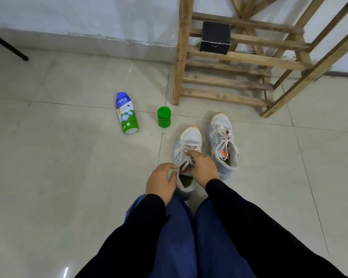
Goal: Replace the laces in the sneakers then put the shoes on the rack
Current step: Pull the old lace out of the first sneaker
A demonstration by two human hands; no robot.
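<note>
Black sleeves (239, 217) and blue trousers (179, 237) fill the foreground. Both hands meet over the near sneaker (186, 141), which stands on the tiled floor (68, 167) with its toe pointing away.

The left hand (162, 180) sits at that sneaker's collar, its grip curled and pinching the loose end of the pale lace (189, 146). The right hand (202, 166) lies over the tongue, forefinger stretched onto the crossings and the other fingers tucked. Whether its grip pinches the lace or only presses on it, I cannot tell.

Just right of the near sneaker, apart from it, stands the second sneaker (222, 141), laced, with its ends hanging loose. Beyond and left of the near sneaker are a green tub (164, 117), then a bottle (127, 115) lying on its side. Beyond and right of it rises the wooden rack (239, 57), with a black box (215, 39) on one of its slats.

Nothing pins the shoe down, so a hard tug on the pinched end would likely drag or tip it. The same tug could pull the far end back through an eyelet or leave the two ends uneven. A sweeping right elbow might knock the second sneaker.

Counted:
- two sneakers, neither on the rack yet
- two hands
- one tub
- one bottle
- one rack
- one box
</note>
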